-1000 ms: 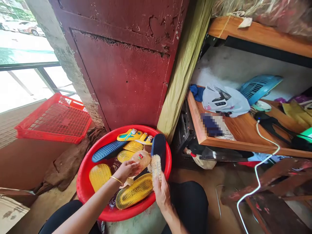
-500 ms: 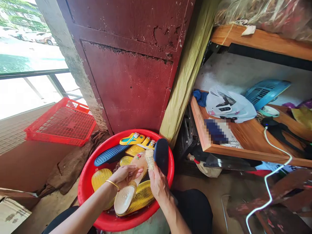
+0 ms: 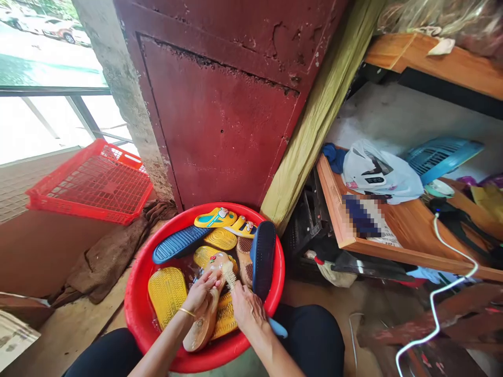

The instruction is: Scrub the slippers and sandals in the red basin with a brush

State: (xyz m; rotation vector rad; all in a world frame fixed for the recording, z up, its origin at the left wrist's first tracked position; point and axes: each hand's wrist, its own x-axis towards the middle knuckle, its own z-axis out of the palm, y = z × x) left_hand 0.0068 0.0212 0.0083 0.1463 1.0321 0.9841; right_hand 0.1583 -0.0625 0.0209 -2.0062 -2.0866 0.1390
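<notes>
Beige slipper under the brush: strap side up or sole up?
Strap side up. The beige slipper shows its cherry ornament to the camera, on the strap just beyond the left hand.

Both forearms (image 3: 167, 340) reach past the basin's (image 3: 204, 362) near rim; left hand (image 3: 200, 291) and right hand (image 3: 250, 310) work close, fingers (image 3: 238, 294) curled.

Over the basin (image 3: 135, 293), the left hand (image 3: 202, 293) hides the middle of the slipper (image 3: 199, 331); the right hand (image 3: 250, 309) covers part of the brush (image 3: 228, 274). Right of the basin, pixelation obscures an item (image 3: 362, 217). Left of the basin, the edge cuts off a carton (image 3: 14, 339).
</notes>
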